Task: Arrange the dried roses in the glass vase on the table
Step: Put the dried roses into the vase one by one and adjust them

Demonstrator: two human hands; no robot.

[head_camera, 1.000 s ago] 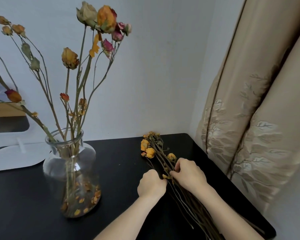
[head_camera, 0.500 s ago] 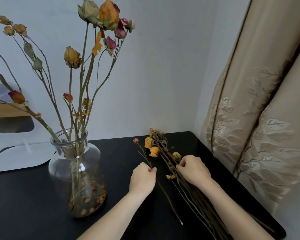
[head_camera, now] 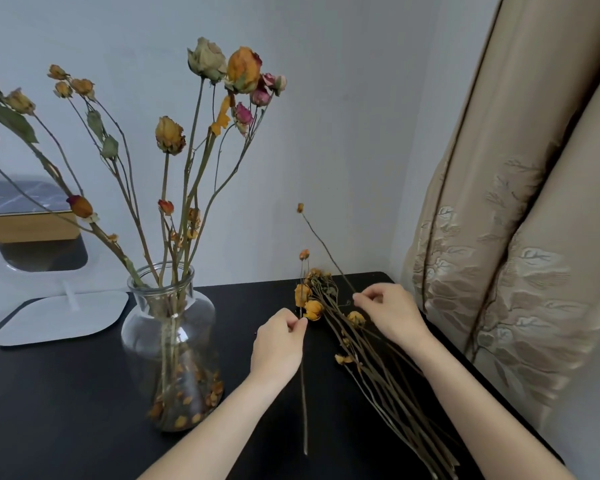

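A glass vase [head_camera: 168,344] stands on the black table [head_camera: 66,393], left of centre, holding several dried roses [head_camera: 222,69] with fallen petals at its bottom. A bundle of dried yellow roses [head_camera: 368,358] lies on the table to the right. My left hand [head_camera: 279,344] pinches one thin stem [head_camera: 304,403], held upright with a small orange bud [head_camera: 304,254] on top. My right hand [head_camera: 388,311] pinches a second thin stem [head_camera: 326,247] that rises to the upper left, ending in a small bud [head_camera: 300,207].
A white mirror stand [head_camera: 63,317] sits at the back left, with the mirror [head_camera: 32,226] above it. A beige embroidered curtain [head_camera: 520,237] hangs close along the table's right edge. The wall is right behind the table.
My left hand has lifted its stem from lying flat to upright. My right hand has left the bundle and raised a second stem. The view has tilted up a little.
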